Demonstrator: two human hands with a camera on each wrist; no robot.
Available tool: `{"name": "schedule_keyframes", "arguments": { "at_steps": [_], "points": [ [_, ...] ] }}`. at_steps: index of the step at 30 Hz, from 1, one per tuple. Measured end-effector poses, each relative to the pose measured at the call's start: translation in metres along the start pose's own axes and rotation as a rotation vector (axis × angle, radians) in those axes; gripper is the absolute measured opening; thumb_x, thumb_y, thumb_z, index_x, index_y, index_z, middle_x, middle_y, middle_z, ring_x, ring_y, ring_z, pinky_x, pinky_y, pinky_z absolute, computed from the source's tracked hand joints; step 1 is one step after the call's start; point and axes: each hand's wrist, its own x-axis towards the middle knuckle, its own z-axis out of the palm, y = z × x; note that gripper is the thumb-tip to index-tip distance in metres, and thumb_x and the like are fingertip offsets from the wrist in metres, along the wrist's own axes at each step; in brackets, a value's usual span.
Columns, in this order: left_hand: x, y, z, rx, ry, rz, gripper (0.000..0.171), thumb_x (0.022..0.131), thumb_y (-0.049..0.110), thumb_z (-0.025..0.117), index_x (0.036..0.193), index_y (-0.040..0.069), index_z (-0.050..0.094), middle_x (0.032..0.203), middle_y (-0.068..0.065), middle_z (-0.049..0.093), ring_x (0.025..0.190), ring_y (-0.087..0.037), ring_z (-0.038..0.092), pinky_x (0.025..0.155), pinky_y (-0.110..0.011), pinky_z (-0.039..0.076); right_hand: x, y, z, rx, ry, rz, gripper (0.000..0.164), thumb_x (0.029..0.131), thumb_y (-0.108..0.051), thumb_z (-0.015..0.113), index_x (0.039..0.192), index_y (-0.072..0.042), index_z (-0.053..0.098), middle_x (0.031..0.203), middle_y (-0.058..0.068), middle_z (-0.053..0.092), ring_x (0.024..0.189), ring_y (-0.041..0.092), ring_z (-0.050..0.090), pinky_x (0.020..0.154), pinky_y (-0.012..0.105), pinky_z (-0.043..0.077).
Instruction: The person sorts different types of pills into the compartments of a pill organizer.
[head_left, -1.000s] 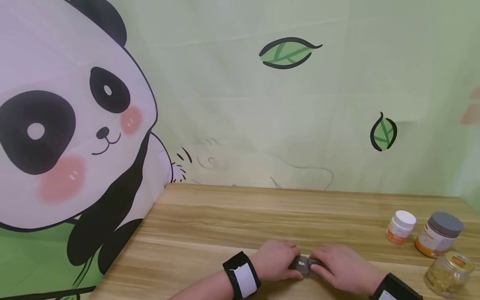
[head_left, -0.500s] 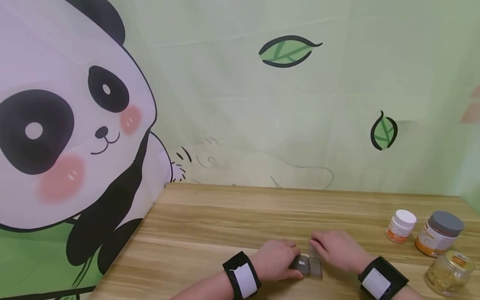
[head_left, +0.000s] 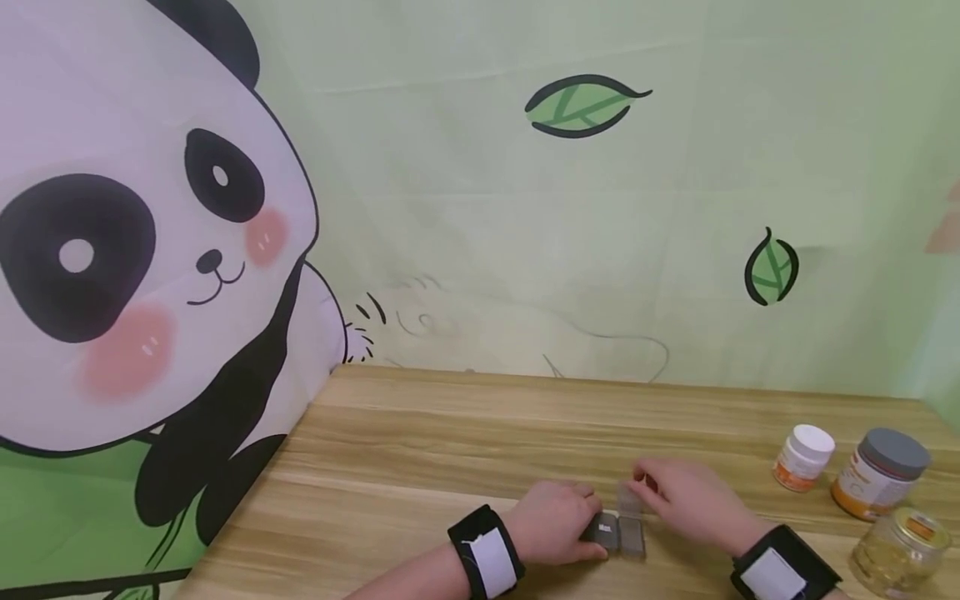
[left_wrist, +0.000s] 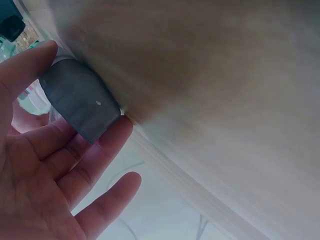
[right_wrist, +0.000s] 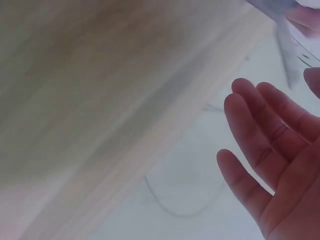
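Observation:
A small grey pill organizer marked "Mon." lies on the wooden table. My left hand holds its left end between thumb and fingers. The left wrist view shows the grey end of the pill organizer between the thumb and fingertips of the left hand. At its right end, one clear lid stands up behind its compartment. Just right of that lid is my right hand, its fingers loosely bent. In the right wrist view a gap separates the right hand from the raised lid.
Toward the table's right side stand a white-capped bottle, a grey-lidded jar and a clear jar with a gold lid. Behind the wooden table hangs a pale green cloth printed with a panda and leaves.
My right hand has gone from the organizer's right end up and back, and the clear lid there has swung open. Since then the hand has shifted slightly right. The left hand keeps its hold.

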Motion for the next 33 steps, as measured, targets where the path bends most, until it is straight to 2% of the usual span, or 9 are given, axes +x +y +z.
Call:
{"name": "schedule_keyframes", "arguments": {
  "at_steps": [7,13,16,19,21,24,26,30,33],
  "points": [
    [0.001,0.001,0.001,-0.014,0.007,0.001,0.037,0.084,0.056,0.067,0.088,0.02,0.065,0.076,0.014,0.05,0.062,0.002,0.043,0.05,-0.015,0.032,-0.041,0.005,-0.021,-0.061,0.113,0.041,0.007,0.092,-0.027,0.068,0.089,-0.023,0.062,0.078,-0.017,0.055,0.069,0.0,0.052,0.058,0.026,0.045],
    [0.004,-0.001,0.0,-0.097,-0.032,-0.015,0.041,0.082,0.058,0.069,0.089,0.018,0.063,0.075,0.014,0.049,0.061,0.002,0.041,0.05,-0.014,0.031,-0.077,0.02,-0.033,-0.142,0.201,0.085,0.017,0.086,-0.029,0.074,0.097,-0.019,0.067,0.093,-0.009,0.064,0.083,0.015,0.063,0.067,0.037,0.051],
    [0.002,-0.004,0.0,-0.181,-0.03,-0.036,0.048,0.081,0.06,0.069,0.097,0.016,0.062,0.077,0.014,0.053,0.062,0.002,0.043,0.051,-0.014,0.033,-0.091,0.027,-0.04,-0.194,0.263,0.077,0.024,0.082,-0.029,0.078,0.1,-0.019,0.067,0.099,-0.004,0.065,0.085,0.019,0.063,0.064,0.038,0.051],
    [-0.003,-0.007,-0.001,-0.27,-0.029,-0.074,0.061,0.081,0.062,0.067,0.116,0.013,0.06,0.09,0.01,0.062,0.07,0.003,0.05,0.056,-0.014,0.038,-0.103,0.04,-0.049,-0.262,0.418,-0.014,0.028,0.077,-0.03,0.081,0.098,-0.018,0.066,0.099,-0.001,0.063,0.084,0.022,0.061,0.062,0.033,0.048],
    [-0.006,-0.008,-0.002,-0.314,-0.025,-0.1,0.068,0.082,0.062,0.065,0.127,0.012,0.057,0.105,0.005,0.066,0.08,0.002,0.056,0.061,-0.016,0.043,-0.111,0.052,-0.055,-0.283,0.529,-0.074,0.032,0.086,-0.042,0.072,0.096,-0.013,0.066,0.097,0.003,0.063,0.084,0.027,0.058,0.073,0.025,0.044],
    [-0.012,-0.012,-0.005,-0.334,0.009,-0.117,0.066,0.085,0.061,0.063,0.131,0.014,0.055,0.117,0.002,0.065,0.09,-0.002,0.06,0.066,-0.019,0.046,-0.121,0.067,-0.063,-0.281,0.702,-0.11,0.061,0.095,-0.06,0.047,0.091,-0.001,0.064,0.092,0.014,0.061,0.079,0.036,0.055,0.083,0.019,0.031],
    [-0.017,-0.015,-0.006,-0.344,0.042,-0.12,0.062,0.087,0.059,0.062,0.13,0.014,0.056,0.118,0.0,0.064,0.094,-0.004,0.061,0.069,-0.02,0.047,-0.126,0.076,-0.065,-0.273,0.786,-0.095,0.079,0.094,-0.067,0.031,0.088,0.006,0.062,0.089,0.022,0.059,0.077,0.041,0.051,0.089,0.016,0.023],
    [-0.025,-0.02,-0.01,-0.371,0.078,-0.141,0.057,0.089,0.055,0.062,0.129,0.014,0.058,0.119,0.0,0.064,0.098,-0.007,0.062,0.073,-0.022,0.049,-0.134,0.091,-0.065,-0.271,0.822,0.003,0.09,0.09,-0.072,0.026,0.089,0.013,0.058,0.089,0.03,0.055,0.078,0.048,0.05,0.086,0.039,0.037],
    [-0.028,-0.023,-0.011,-0.389,0.086,-0.155,0.056,0.09,0.054,0.061,0.128,0.014,0.058,0.121,0.0,0.064,0.101,-0.008,0.062,0.076,-0.023,0.05,-0.14,0.102,-0.062,-0.264,0.796,0.103,0.095,0.085,-0.076,0.026,0.093,0.014,0.056,0.09,0.033,0.053,0.078,0.049,0.05,0.068,0.053,0.035]
  ]
}}
